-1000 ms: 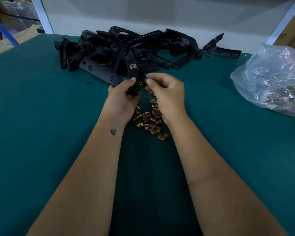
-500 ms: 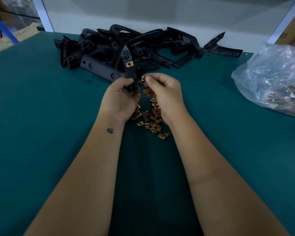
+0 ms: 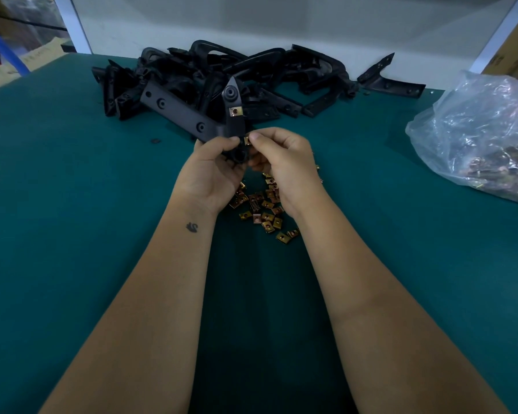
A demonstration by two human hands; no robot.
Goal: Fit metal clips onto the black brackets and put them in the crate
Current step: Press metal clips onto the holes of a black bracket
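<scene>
Left hand [image 3: 213,170] grips bracket [image 3: 192,118] at corner, above table [image 3: 72,234]; one leg runs far-left, other leg stands up toward far, first clip [image 3: 235,111] already seated there. Right hand [image 3: 284,165] pinches second clip [image 3: 247,141] with thumb and forefinger, touching bracket's right edge beside left thumb. Push likely goes leftward onto edge. Loose clips [image 3: 263,207] lie near, under wrists. Crate not visible.

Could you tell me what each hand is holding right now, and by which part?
The left hand grips the black bracket by its lower end; the right hand pinches a metal clip at the bracket's edge.
</scene>
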